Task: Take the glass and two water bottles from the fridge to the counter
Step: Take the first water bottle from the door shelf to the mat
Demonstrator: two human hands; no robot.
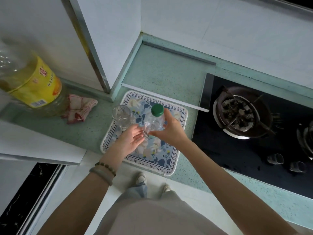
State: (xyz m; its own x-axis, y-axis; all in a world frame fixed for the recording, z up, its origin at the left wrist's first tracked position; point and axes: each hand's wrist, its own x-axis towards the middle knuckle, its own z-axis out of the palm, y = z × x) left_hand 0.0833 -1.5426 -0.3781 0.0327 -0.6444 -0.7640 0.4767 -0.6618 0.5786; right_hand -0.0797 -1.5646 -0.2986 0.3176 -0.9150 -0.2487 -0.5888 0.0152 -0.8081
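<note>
A clear water bottle (155,122) with a green cap stands on the floral mat (162,155) on the counter. My right hand (169,131) wraps around the bottle's right side and grips it. Just left of the bottle a clear glass (122,117) stands on the mat. My left hand (130,141) is at the base of the glass with its fingers spread, palm turned toward the bottle; whether it touches the glass is unclear. Only one water bottle is in view.
A large yellow-labelled oil bottle (33,82) stands at the left, a checked cloth (79,107) beside it. A black gas hob (254,133) with a burner fills the counter's right side. White tiled wall and a cabinet edge rise behind the mat.
</note>
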